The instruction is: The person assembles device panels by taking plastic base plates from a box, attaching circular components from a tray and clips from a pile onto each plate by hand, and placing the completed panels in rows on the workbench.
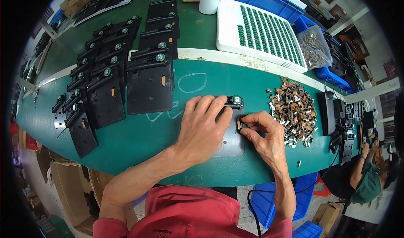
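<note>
A flat black plastic panel (231, 143) lies on the green table in front of me, glossy with reflected light. My left hand (202, 126) rests over it, fingers curled across its upper part and holding it down; much of the panel is hidden beneath. At the panel's top right corner shows a round metal piece with a green rim (236, 99). My right hand (266, 135) pinches a small brown-and-black switch-like part (239, 123) between thumb and index finger, against the panel's right edge. Right of that hand spreads a heap of small brown, white and metal parts (294, 109).
Similar black panels (149, 91) overlap in rows at the left. A white foam tray (227, 32) holds rows of small green boards, beside a clear bag of parts (313, 48). A black cable (328, 168) crosses the table's right edge. Another person (368, 183) sits far right.
</note>
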The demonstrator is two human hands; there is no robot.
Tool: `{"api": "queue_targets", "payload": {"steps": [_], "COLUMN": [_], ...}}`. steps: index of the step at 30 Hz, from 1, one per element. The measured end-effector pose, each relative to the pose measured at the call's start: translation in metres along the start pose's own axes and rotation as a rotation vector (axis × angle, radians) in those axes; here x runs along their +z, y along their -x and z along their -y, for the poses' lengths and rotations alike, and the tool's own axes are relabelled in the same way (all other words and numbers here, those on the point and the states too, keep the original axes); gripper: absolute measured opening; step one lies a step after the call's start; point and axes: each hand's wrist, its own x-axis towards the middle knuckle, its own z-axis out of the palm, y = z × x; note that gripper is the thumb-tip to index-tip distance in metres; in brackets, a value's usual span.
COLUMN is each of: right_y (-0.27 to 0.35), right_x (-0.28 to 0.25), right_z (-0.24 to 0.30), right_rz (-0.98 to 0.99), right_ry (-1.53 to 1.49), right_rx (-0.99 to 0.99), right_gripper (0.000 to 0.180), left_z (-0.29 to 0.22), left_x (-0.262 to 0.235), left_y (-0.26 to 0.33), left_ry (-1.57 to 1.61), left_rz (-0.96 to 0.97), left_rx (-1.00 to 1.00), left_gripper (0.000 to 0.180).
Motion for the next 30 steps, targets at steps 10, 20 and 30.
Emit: {"api": "queue_targets", "payload": {"steps": [10, 20, 30], "right_y": [0.001, 0.002, 0.002], "right_x": [0.003, 0.010, 0.008], "right_z": [-0.008, -0.007, -0.008], "right_rz": [-0.015, -0.077, -0.065], "right_ry": [0.018, 0.083, -0.144], "right_rx": [-0.113, -0.118, 0.005], "right_gripper": [0.021, 0.013, 0.014], "left_z": [0.004, 0.007, 0.013], "left_x": [0.001, 0.003, 0.005], "left_y": [-0.005, -0.009, -0.010], "left_ry": [-0.066, -0.093, -0.103], "left_rz": [-0.006, -0.035, -0.035], "left_rx": [-0.029, -0.033, -0.003], "left_gripper": [0.040, 0.033, 0.038]}}
